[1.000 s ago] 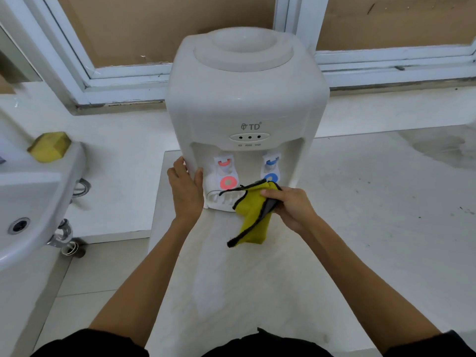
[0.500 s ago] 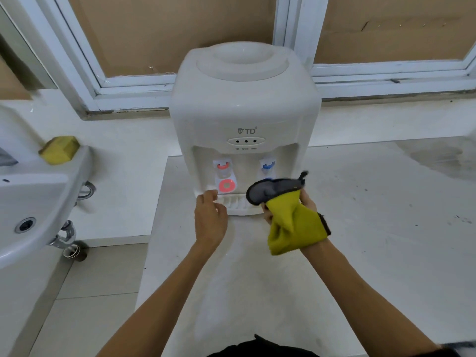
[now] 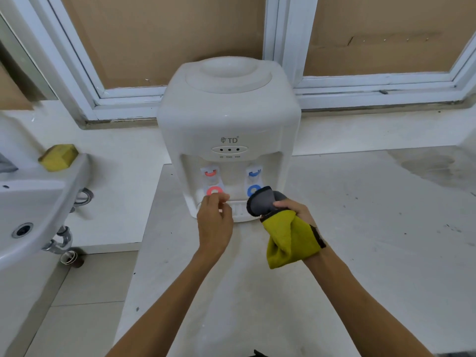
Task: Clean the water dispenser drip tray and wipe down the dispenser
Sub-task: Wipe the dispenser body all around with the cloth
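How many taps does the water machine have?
2. The red tap is on the left of the dispenser front, above the left hand. The blue tap is on the right, above the cloth.

Both forearms are bare from wrist to the near edge of view, with no sleeves over them. The left hand [image 3: 215, 222] and right hand [image 3: 296, 211] wear no gloves or rings. A scrap of black clothing (barely visible) shows at the near edge.
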